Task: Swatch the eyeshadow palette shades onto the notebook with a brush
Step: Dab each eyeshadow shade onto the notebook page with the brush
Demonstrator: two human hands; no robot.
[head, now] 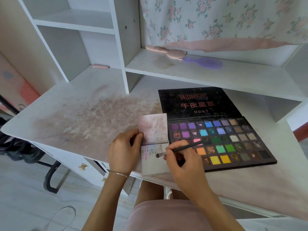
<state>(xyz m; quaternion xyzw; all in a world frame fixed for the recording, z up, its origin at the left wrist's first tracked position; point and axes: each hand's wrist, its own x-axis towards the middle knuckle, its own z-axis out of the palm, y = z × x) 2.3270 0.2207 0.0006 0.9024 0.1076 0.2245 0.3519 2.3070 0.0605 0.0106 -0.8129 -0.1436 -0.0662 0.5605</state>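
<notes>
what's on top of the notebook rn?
On the notebook: faint colour swatches on the lower page, the brush tip touching it, left hand gripping its left edge. The right hand holds the brush and covers the page's right edge.

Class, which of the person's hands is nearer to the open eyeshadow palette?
Right. The right hand, holding the brush, overlaps the eyeshadow palette at its near-left edge; the left hand grips the notebook on its far side from the palette.
</notes>
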